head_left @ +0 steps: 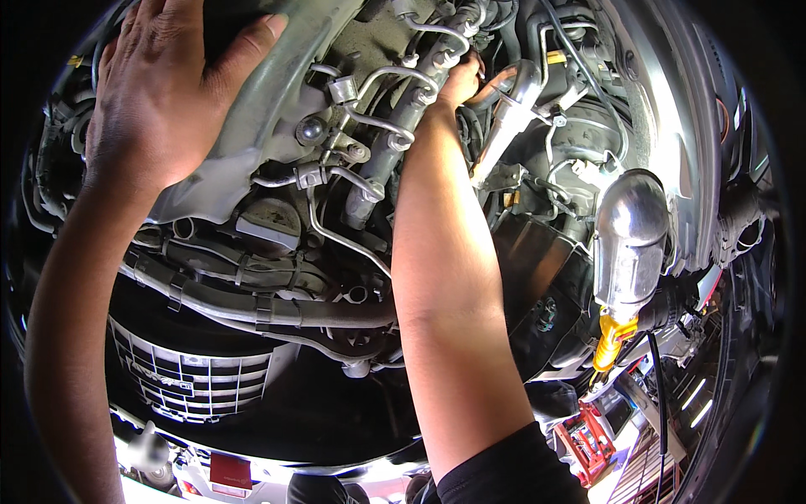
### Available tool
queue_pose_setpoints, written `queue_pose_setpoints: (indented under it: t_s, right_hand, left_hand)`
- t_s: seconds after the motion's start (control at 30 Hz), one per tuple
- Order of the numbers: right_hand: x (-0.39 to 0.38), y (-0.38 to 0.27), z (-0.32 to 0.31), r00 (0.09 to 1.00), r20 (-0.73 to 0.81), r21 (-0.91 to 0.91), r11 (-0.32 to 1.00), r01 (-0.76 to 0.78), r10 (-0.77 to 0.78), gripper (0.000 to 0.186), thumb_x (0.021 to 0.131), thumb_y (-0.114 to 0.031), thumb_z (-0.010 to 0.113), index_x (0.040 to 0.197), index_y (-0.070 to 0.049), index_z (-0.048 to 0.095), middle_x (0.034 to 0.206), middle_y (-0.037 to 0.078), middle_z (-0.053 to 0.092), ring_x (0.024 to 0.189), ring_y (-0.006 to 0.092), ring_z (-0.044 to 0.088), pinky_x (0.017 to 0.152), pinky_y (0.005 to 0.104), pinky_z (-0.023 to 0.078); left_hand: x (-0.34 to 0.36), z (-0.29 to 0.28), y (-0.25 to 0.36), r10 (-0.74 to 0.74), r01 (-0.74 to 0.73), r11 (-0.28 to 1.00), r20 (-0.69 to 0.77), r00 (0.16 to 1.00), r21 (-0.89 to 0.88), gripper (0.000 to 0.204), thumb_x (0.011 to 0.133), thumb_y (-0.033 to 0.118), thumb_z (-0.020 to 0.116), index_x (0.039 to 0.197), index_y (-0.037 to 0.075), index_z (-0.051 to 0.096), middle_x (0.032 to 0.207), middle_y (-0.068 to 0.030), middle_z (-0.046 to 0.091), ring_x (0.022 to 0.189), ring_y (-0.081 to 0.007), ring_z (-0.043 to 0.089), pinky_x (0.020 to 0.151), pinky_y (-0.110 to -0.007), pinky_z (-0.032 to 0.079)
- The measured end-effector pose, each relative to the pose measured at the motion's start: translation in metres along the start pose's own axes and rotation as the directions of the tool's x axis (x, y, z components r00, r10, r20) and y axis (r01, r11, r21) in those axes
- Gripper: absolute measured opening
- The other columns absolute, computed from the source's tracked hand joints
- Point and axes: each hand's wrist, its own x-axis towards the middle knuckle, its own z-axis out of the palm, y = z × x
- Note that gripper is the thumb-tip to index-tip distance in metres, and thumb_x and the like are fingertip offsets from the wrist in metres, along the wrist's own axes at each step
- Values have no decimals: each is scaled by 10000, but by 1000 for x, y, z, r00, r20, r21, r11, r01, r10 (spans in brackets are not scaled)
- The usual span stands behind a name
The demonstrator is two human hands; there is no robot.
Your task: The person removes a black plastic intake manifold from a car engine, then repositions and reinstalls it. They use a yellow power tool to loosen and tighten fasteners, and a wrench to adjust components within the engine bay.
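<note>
Fingers extended, my left hand (159, 109) lies on a dark smooth engine cover (277, 92) at the upper left. My right arm reaches deep into the engine bay, and my right hand (460, 80) is at the top centre, beside a metal fuel rail (410, 113) with bent steel lines. Its visible fingers are curled; what they hold, if anything, is hidden behind the engine parts. A metal pipe (514, 109) runs just right of that hand.
A work lamp (630, 235) with a metal shade and yellow handle (609, 340) hangs at the right. Hoses (277, 311), a black grille (189, 378) and the car's front edge span the lower view. A red metal object (583, 441) stands beyond at lower right.
</note>
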Motion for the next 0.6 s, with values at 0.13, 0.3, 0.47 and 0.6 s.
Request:
queue_pose_setpoints:
  t_s: [0.13,0.3,0.47,0.6]
  right_hand:
    - [16,17,9,981,-21,242,953,-185,195,541,1034,-404,467,1275,48,642,1303,250,665,1124,348,641,1006,409,463]
    - [34,29,17,978,-145,341,935,-95,152,495,1038,-372,477,1254,59,590,1213,289,672,1099,396,644,1001,455,473]
    - [45,34,18,971,-236,217,976,10,43,455,1027,-335,476,1212,66,584,1179,287,671,1052,412,654,946,470,500]
    - [50,39,20,957,-286,81,993,82,-56,423,1017,-306,475,1178,71,580,1151,285,670,1015,426,662,902,481,522]
  left_hand:
    - [-1,4,-4,11,-10,1000,-11,1000,4,629,959,411,646,1357,-31,441,1270,-272,506,1203,-441,528,1054,-515,419]
    - [4,10,-3,39,-47,993,-81,996,-108,655,972,466,624,1347,-41,448,1236,-267,527,1169,-434,552,1030,-515,439]
    - [-4,-5,6,143,-150,988,-114,983,-49,688,977,518,603,1337,-48,454,1201,-263,539,1145,-421,570,1012,-511,449]
    - [-4,-12,6,158,-161,984,-42,987,-76,695,976,530,597,1337,-46,454,1193,-259,538,1148,-411,572,1010,-507,448]
